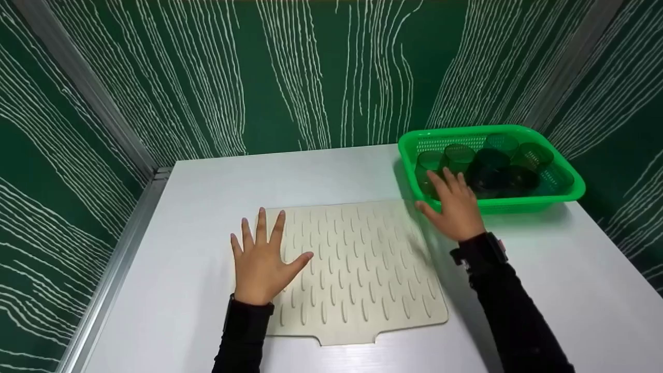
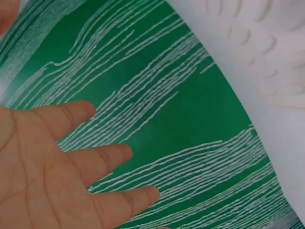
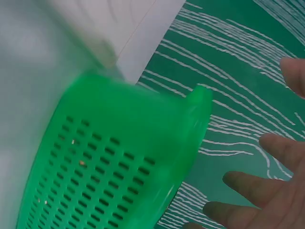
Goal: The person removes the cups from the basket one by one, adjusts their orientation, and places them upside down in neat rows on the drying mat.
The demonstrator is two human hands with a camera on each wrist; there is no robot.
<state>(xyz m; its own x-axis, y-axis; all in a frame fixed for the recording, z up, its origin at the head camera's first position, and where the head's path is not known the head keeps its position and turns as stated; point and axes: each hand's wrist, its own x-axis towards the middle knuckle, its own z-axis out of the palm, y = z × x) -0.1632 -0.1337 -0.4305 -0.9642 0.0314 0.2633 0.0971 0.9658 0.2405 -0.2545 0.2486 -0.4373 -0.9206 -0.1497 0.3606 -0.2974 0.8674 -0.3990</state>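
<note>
In the head view my left hand (image 1: 262, 264) spreads its fingers above the left side of a cream ridged board (image 1: 357, 269), holding nothing. The left wrist view shows the bare palm (image 2: 38, 167) with fingers extended. My right hand (image 1: 456, 210) reaches over the near-left rim of a green plastic basket (image 1: 518, 206), its fingers apart and nothing in them. Several tinted see-through cups stand in the basket, among them a greenish cup (image 1: 458, 155) and a dark cup (image 1: 489, 166). The right wrist view has the basket's slotted side (image 3: 105, 162) beside the fingers.
A white table (image 1: 191, 217) carries the board and the basket. Green walls (image 1: 331, 77) with white wavy lines enclose its back and sides. A metal frame rail (image 1: 116, 280) runs along the left edge. The board's tab (image 1: 347, 338) points toward the near side.
</note>
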